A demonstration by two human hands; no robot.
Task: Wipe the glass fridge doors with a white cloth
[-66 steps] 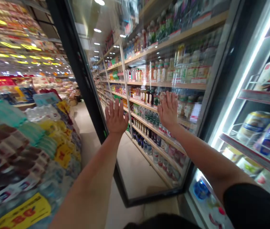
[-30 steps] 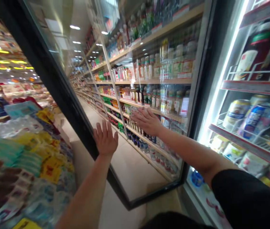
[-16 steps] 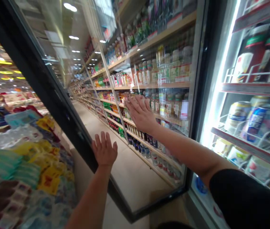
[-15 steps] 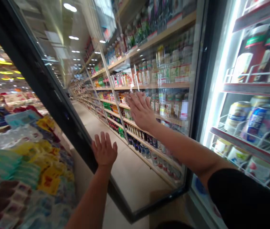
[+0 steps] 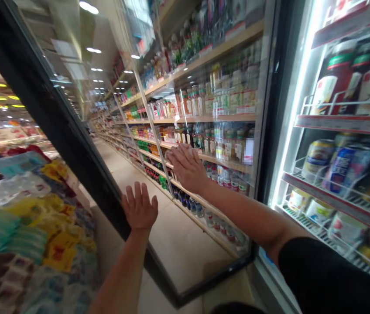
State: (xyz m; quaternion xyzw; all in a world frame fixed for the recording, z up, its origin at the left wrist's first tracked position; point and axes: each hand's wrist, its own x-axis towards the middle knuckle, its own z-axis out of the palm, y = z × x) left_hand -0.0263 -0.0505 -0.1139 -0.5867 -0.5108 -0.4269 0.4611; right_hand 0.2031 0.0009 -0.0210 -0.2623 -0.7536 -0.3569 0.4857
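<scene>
A black-framed glass cooler door [image 5: 83, 161] stands swung open to my left front. My left hand [image 5: 139, 208] lies flat against the glass near the door's outer frame, fingers spread upward. My right hand [image 5: 187, 166] presses flat on the glass further right and higher, fingers stretched out to the upper left. Neither hand holds anything. Through the glass I see long shelves of bottles [image 5: 211, 144] along a shop aisle.
The lit cooler interior is on the right, with wire racks [image 5: 338, 192] of cans [image 5: 319, 157] and dark bottles [image 5: 338, 78] above. On the left lies a heap of packaged goods and water bottle packs [image 5: 24, 213]. A beige floor aisle [image 5: 132, 174] runs away behind the door.
The door has swung further left over the frames. My left hand slid lower along the glass. My right hand dropped a little since half a second ago. Both stay flat on the glass.
</scene>
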